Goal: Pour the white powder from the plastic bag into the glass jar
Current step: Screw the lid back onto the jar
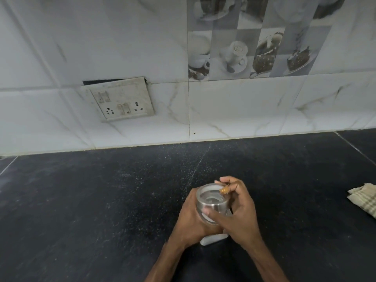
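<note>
the glass jar [212, 202] sits low in front of me, over the black counter [101, 200]. my left hand [191, 216] wraps its side to keep it from tipping. my right hand [238, 210] holds the other side, thumb on the glass, pinching a small brown bit at the rim. something white [211, 240] shows under my hands, maybe the bag; i cannot tell.

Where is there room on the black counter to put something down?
Lots. The black counter is bare all along the left, from the hands across to the wall with the switch plate. There is bare room behind the glass jar too, up to the tiles. It is crowded only around the left hand and right hand, and the cloth lies far right.
</note>
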Tool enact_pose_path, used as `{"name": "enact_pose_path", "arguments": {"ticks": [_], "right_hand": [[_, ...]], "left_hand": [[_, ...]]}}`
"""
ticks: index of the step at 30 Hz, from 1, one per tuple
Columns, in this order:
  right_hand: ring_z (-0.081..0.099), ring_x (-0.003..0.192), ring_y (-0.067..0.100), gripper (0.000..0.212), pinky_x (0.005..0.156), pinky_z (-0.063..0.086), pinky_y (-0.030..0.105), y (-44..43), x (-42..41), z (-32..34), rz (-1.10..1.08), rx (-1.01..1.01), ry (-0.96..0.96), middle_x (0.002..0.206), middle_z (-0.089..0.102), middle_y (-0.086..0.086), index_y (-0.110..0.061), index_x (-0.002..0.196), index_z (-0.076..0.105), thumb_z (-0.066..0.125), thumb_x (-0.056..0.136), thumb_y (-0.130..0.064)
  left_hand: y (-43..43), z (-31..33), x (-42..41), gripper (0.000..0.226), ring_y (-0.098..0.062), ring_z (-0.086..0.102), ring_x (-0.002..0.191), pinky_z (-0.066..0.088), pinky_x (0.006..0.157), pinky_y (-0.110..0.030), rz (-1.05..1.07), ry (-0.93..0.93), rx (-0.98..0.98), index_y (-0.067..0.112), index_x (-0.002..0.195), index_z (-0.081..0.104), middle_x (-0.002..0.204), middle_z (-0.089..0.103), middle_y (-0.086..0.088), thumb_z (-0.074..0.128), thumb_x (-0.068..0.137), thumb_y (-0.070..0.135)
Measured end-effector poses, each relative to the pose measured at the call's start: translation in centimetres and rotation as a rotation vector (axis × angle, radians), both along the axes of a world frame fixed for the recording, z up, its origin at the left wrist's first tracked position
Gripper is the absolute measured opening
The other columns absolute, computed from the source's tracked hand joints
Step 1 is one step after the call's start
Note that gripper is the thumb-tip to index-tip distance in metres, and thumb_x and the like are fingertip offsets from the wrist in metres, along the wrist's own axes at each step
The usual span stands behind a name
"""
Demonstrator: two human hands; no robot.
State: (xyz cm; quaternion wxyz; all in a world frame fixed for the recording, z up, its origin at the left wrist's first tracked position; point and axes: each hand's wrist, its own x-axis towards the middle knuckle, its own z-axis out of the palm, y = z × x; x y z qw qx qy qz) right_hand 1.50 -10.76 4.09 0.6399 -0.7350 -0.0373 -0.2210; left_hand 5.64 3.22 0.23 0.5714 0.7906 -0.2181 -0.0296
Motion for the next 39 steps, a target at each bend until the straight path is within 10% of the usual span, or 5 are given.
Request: {"name": "enact_pose_path", "arguments": {"ticks": [17,23,27,30,39], "right_hand": [[0.060,0.123,0.016,0.050,0.094,0.055,0.033,-0.8,-1.1,-2.5,-0.031,-0.245,-0.010,0.132,0.058,-0.010,-0.021,0.085,0.058,0.096,0.056,-0.035],[0.054,0.131,0.013,0.049,0.102,0.051,0.035,-1.1,-1.4,-2.7,-0.011,-0.292,0.048,0.137,0.057,-0.007,-0.016,0.086,0.063,0.094,0.057,-0.038],[0.042,0.137,-0.006,0.052,0.105,0.039,0.012,-1.5,-0.9,-0.1,0.084,-0.429,0.118,0.149,0.045,-0.021,-0.026,0.110,0.065,0.087,0.065,-0.041],[0.044,0.135,-0.006,0.068,0.110,0.041,0.023,-1.4,-0.3,1.8,0.194,-0.609,0.220,0.150,0.046,-0.019,-0.029,0.136,0.056,0.081,0.073,-0.030],[0.059,0.085,0.002,0.061,0.081,0.050,0.027,-0.4,-1.1,3.0,-0.294,-0.814,0.361,0.092,0.062,-0.015,-0.030,0.121,0.060,0.065,0.076,-0.070]], "left_hand": [[0.3,-0.9,-1.2,0.119,0.001,0.064,0.117,0.046,0.101,-0.013,-0.024,0.080,-0.087,0.044,0.148,0.018,0.127,0.060,0.030,0.095,0.058,0.039],[0.9,-1.7,-1.3,0.125,-0.005,0.060,0.125,0.045,0.109,-0.028,-0.059,0.087,-0.040,0.029,0.154,0.023,0.133,0.059,0.024,0.097,0.054,0.041],[0.9,-1.8,-1.3,0.116,-0.008,0.059,0.127,0.048,0.106,-0.027,-0.030,0.070,-0.013,0.037,0.150,0.028,0.137,0.057,0.020,0.096,0.057,0.036],[0.7,-1.8,-1.3,0.108,-0.008,0.060,0.127,0.049,0.099,-0.017,-0.002,0.039,-0.024,0.044,0.144,0.034,0.138,0.058,0.019,0.096,0.057,0.030],[0.9,-2.2,-1.2,0.114,-0.003,0.060,0.123,0.050,0.105,-0.033,-0.008,0.082,0.013,0.048,0.142,0.031,0.130,0.058,0.026,0.098,0.050,0.035]]}}
